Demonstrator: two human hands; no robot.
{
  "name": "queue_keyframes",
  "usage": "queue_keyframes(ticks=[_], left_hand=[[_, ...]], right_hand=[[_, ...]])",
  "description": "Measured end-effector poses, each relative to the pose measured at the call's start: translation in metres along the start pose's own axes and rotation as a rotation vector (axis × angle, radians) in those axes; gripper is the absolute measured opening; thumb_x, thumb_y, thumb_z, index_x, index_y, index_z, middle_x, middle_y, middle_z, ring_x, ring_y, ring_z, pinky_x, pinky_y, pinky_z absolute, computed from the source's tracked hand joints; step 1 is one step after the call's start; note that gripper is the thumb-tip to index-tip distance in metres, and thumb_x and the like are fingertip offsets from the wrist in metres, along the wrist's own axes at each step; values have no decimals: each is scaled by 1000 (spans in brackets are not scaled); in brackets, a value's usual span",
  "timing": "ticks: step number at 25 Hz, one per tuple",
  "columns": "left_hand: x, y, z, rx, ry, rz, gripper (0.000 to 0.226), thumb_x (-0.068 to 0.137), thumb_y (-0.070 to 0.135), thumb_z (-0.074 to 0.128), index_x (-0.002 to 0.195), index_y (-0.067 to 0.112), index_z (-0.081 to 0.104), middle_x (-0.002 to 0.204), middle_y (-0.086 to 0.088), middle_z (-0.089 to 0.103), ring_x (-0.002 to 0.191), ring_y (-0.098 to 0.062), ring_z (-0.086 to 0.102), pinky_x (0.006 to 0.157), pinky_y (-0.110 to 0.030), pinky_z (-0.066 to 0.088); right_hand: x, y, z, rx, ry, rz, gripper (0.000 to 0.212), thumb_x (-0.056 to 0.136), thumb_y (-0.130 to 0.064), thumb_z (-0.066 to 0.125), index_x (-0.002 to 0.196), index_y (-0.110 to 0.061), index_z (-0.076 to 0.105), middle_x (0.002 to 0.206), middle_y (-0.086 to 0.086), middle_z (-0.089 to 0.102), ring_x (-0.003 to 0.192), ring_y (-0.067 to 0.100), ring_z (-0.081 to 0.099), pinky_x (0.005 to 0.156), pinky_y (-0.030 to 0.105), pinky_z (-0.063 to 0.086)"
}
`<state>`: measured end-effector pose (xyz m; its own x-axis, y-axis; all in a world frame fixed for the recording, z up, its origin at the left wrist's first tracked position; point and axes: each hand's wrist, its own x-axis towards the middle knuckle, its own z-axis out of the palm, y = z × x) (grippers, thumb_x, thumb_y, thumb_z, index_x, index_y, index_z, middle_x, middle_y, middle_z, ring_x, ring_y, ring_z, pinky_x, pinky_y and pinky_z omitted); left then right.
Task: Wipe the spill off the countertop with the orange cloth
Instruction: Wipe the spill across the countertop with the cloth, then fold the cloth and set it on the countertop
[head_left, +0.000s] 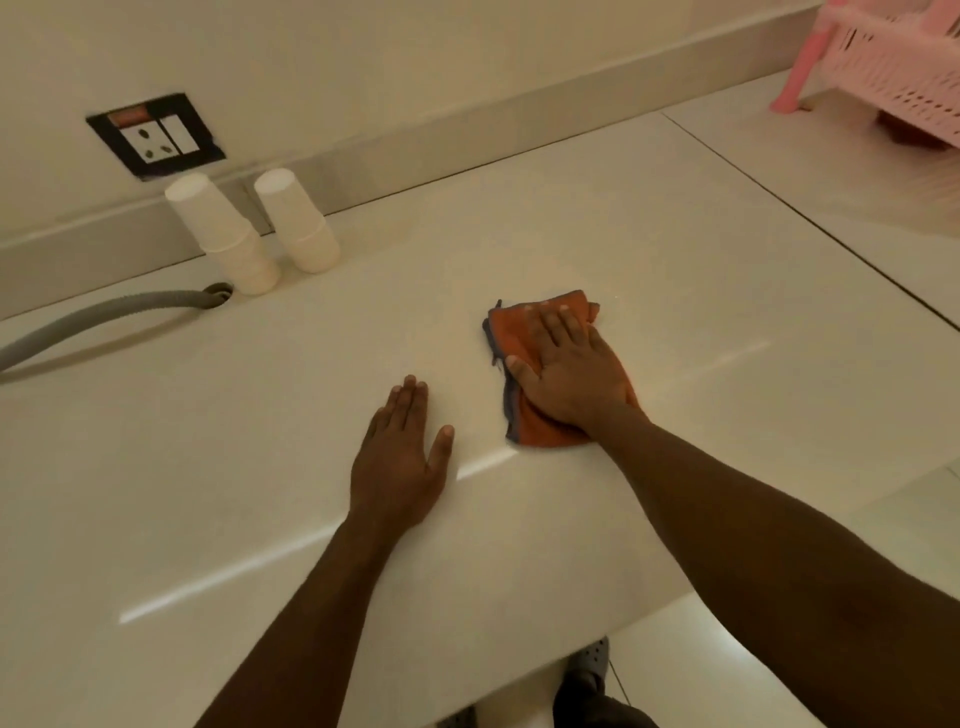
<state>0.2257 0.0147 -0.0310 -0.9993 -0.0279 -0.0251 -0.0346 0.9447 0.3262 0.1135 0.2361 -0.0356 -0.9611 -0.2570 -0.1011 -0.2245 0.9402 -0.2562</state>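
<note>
The orange cloth (522, 340) is spread, somewhat bunched, on the pale countertop (675, 291), right of centre in the scene and a little beyond the near edge. It is pressed flat under the right hand (569, 376), whose palm faces down and whose fingers (563, 325) are extended and slightly spread toward the far wall, with the thumb (517, 370) angled out to the left over the cloth's grey-blue border. Nothing is pinched: the hand is laid open on top of the cloth, not closed around it. The right forearm (753, 519) is stretched in from the near right corner, almost straight.

The left hand (400, 452) is rested palm down on the bare countertop, near the cloth and to its left but apart from it. Its fingers are held together and straight, pointing away, while the thumb is splayed out to the right; nothing is held in it. The left forearm (311, 613) runs back toward the near edge.

No spill can be made out clearly on the glossy surface; only streaks of reflected light are seen.

At the far left, two stacks of upturned paper cups (304, 221) stand beside the wall, below a wall socket (156, 136). A grey hose (104, 317) enters a hole in the countertop just near them. A pink basket rack (893, 62) is seen at the far right.
</note>
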Motion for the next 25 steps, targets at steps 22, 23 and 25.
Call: queue_keyframes(ticks=[22, 23, 25], left_hand=[[79, 95, 14, 187, -100, 99, 88, 83, 71, 35, 152, 19, 18, 161, -4, 20, 149, -27, 12, 120, -44, 9], [81, 91, 14, 185, -102, 92, 89, 82, 73, 34, 152, 20, 19, 161, -4, 21, 148, -28, 13, 120, -44, 10], [82, 88, 14, 148, -60, 94, 79, 82, 71, 39, 144, 21, 38, 153, -5, 36, 141, -29, 27, 116, -43, 18]], right_hand=[[7, 88, -59, -110, -160, -334, 65, 98, -45, 49, 153, -23, 22, 161, 2, 21, 146, 26, 20, 119, 44, 15], [10, 89, -62, -142, -156, -335, 64, 97, -46, 49, 152, -23, 26, 159, 2, 24, 144, 27, 22, 118, 44, 16], [12, 89, -66, -152, -141, -331, 58, 95, -46, 53, 145, -22, 37, 154, 4, 32, 139, 27, 29, 116, 44, 21]])
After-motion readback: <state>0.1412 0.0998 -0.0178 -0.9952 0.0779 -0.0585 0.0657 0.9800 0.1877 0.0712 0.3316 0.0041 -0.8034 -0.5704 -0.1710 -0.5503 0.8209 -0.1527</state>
